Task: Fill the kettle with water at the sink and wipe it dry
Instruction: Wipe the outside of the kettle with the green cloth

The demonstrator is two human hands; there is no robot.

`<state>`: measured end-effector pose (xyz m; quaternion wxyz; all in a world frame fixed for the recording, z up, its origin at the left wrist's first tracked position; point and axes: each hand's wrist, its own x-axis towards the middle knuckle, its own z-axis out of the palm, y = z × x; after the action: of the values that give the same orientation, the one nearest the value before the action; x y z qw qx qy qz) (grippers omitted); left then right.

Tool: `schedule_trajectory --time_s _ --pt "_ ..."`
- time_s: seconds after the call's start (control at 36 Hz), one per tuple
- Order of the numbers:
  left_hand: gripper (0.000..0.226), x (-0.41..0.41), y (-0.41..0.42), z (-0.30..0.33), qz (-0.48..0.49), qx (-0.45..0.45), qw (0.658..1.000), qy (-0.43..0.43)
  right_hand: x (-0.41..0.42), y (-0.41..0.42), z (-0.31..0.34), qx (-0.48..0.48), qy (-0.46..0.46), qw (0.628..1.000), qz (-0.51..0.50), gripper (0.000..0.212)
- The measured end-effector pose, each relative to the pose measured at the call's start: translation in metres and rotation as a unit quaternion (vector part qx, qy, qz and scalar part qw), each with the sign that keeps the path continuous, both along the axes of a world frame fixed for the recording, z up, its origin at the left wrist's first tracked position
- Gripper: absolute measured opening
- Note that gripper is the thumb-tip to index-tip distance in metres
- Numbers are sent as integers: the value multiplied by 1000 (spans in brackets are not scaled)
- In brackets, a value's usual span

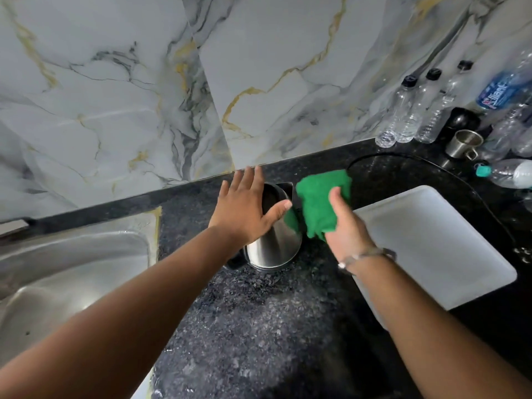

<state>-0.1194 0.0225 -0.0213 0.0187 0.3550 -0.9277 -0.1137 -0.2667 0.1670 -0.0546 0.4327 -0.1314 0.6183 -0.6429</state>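
A steel kettle (273,246) stands upright on the black granite counter (259,326), just right of the steel sink (72,269). My left hand (244,205) lies flat on the kettle's top and left side, fingers spread, thumb across the lid. My right hand (342,226) grips a bunched green cloth (319,197) and presses it against the kettle's right side, near the handle. The kettle's lid and handle are mostly hidden by my hands and the cloth.
A white tray (437,243) lies on the counter to the right. Behind it stand several clear plastic bottles (408,110), a steel mug (463,144) and a black cord (431,165). A marble wall (144,96) backs the counter.
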Motion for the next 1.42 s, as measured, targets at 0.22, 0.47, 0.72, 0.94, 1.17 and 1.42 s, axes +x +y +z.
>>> schedule_trajectory --time_s 0.22,0.47,0.72,0.94,1.17,1.42 --pt "126 -2 -7 1 14 7 1000 -9 8 -62 -23 96 61 992 52 83" --pt "128 21 -20 6 -100 37 994 -30 -21 -60 -55 238 47 959 143 77" --pt "136 40 -27 8 -227 1 974 18 -69 -61 7 -8 -45 992 120 77" --pt "154 41 -23 2 -191 -22 977 93 -16 -113 27 79 64 913 395 41" --pt "156 39 -26 0 -179 11 982 62 -17 -127 -10 205 77 884 412 49" --pt "130 35 -29 3 -50 188 971 141 -56 -94 27 105 70 964 234 51"
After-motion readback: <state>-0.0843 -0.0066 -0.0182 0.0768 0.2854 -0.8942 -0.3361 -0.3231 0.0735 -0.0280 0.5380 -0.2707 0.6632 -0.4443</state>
